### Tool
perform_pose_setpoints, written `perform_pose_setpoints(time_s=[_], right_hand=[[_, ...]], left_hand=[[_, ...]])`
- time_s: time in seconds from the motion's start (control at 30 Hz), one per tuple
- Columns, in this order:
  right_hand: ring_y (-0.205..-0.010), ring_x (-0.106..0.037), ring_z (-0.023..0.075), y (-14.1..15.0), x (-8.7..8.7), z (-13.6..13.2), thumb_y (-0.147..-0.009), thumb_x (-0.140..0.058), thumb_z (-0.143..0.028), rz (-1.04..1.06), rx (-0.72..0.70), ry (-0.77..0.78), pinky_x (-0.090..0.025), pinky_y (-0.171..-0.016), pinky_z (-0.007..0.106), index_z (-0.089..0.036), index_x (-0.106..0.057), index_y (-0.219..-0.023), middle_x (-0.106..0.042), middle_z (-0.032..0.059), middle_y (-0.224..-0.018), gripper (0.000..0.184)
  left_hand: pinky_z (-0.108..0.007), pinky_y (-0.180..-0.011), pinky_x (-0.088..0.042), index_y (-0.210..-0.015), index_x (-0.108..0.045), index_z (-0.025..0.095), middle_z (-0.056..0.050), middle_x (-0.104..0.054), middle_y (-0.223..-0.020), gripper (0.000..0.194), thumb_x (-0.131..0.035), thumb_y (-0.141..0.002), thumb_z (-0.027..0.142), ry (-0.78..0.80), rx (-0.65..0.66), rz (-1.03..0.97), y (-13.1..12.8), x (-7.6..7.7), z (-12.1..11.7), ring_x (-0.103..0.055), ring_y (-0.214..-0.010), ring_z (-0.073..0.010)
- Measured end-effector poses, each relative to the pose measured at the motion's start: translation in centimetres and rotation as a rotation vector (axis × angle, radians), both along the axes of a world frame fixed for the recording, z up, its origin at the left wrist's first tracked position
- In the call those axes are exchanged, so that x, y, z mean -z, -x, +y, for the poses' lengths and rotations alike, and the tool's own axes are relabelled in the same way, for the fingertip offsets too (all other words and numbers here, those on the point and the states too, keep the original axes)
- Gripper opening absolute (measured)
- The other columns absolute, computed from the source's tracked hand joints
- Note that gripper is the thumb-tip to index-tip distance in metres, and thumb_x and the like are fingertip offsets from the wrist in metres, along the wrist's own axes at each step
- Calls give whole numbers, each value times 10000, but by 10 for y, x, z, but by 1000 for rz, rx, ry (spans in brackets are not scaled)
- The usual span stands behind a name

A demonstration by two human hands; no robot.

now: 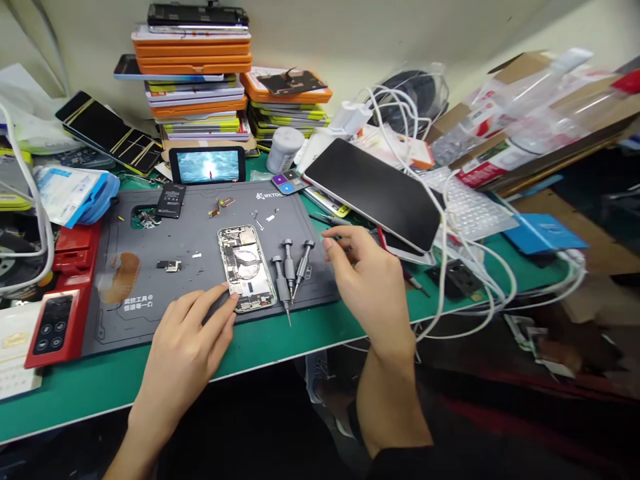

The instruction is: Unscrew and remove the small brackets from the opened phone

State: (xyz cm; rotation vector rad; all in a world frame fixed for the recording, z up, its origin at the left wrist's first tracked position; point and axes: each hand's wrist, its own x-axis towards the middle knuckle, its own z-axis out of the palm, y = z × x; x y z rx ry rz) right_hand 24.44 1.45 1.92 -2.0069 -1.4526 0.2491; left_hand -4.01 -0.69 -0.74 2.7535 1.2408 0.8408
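Note:
An opened phone [247, 267], its inner parts bare, lies on a grey work mat [200, 207]. At its lower left edge my left hand [193, 340] has its fingertips on the frame, steadying it. A dark flat piece [216, 305] shows partly beneath those fingers; its kind is hidden. To the right of the phone, three grey screwdrivers [289, 267] lie close together. My right hand [370, 283] hovers over the mat's right edge with thumb and index tips nearly together. Whatever they may pinch is too small to see.
A lit phone [208, 165] stands behind the mat beside stacked orange boxes [195, 60]. A battery [171, 200] and small parts lie on the mat. A large black tablet-like screen [375, 193] and tangled white cables [443, 280] crowd the right; a red device [63, 313] sits left.

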Motion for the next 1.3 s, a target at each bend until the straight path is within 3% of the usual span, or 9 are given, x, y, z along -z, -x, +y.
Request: perform_pose_setpoints(time_s=[0.17, 0.37, 0.57, 0.67, 0.83, 0.93, 1.1, 1.3], right_hand=[[-743, -712, 246, -2, 4, 10, -1029, -631, -531, -34, -26, 118, -396, -692, 349, -256, -724, -1192, -774, 22, -826, 333], [-669, -631, 200, 10, 7, 17, -1021, -599, -395, -2, -137, 172, -390, -661, 329, -253, -689, -1325, -656, -39, -699, 347], [-689, -655, 208, 14, 8, 13, -995, -605, -310, -125, -125, 159, -366, -664, 330, -282, -770, -1225, -728, -10, -750, 284], [-730, -695, 228, 18, 11, 7, -1027, -568, -307, -283, -103, 109, -311, -640, 337, -253, -798, -1071, -813, 45, -896, 240], [-745, -706, 227, 15, 10, 4, -1039, -631, -424, -258, -157, 125, -318, -622, 335, -245, -750, -988, -799, 33, -951, 221], [-748, -700, 216, 9, 8, 5, -1003, -655, -388, -139, -168, 145, -388, -656, 334, -266, -754, -1024, -774, 11, -904, 158], [-658, -652, 182, 7, 9, 6, -959, -645, -376, 61, -145, 118, -452, -674, 329, -269, -708, -1185, -693, -22, -792, 258], [-623, -607, 151, 13, 26, 4, -927, -600, -296, 179, -59, -100, -515, -695, 344, -238, -649, -1362, -687, -16, -854, 442]], left_hand=[[-511, -987, -614, -1383, -736, 198, -125, -760, -1427, 327, -631, -1076, 155, 16, -11, -14, 1, 1, 1, -725, -1137, -301], [-476, -905, -595, -1334, -734, 146, -135, -779, -1377, 292, -678, -1048, 122, -64, 13, 9, -2, -2, 2, -729, -1091, -299], [-318, -689, -518, -1002, -694, 183, -12, -809, -905, 129, -678, -998, 55, -110, 47, -209, -1, -7, -10, -723, -774, -159], [-294, -627, -474, -909, -644, 208, 31, -738, -748, 195, -621, -1007, 41, -110, -58, -276, 0, -7, -15, -661, -651, -128], [-332, -732, -491, -1086, -739, 221, -1, -785, -898, 147, -643, -1059, 114, -104, -386, -240, 10, -9, -10, -654, -751, -170], [-372, -773, -475, -1204, -774, 233, -55, -744, -994, 156, -689, -1073, 220, -139, -529, -75, 21, -14, -2, -643, -874, -234], [-399, -777, -445, -1147, -802, 204, -77, -725, -1037, 142, -708, -1072, 279, -170, -470, 147, 27, -24, 12, -577, -871, -260], [-418, -747, -389, -1051, -801, 201, -68, -748, -996, 109, -710, -1066, 258, -210, -406, 255, 15, -25, 20, -559, -853, -275]])
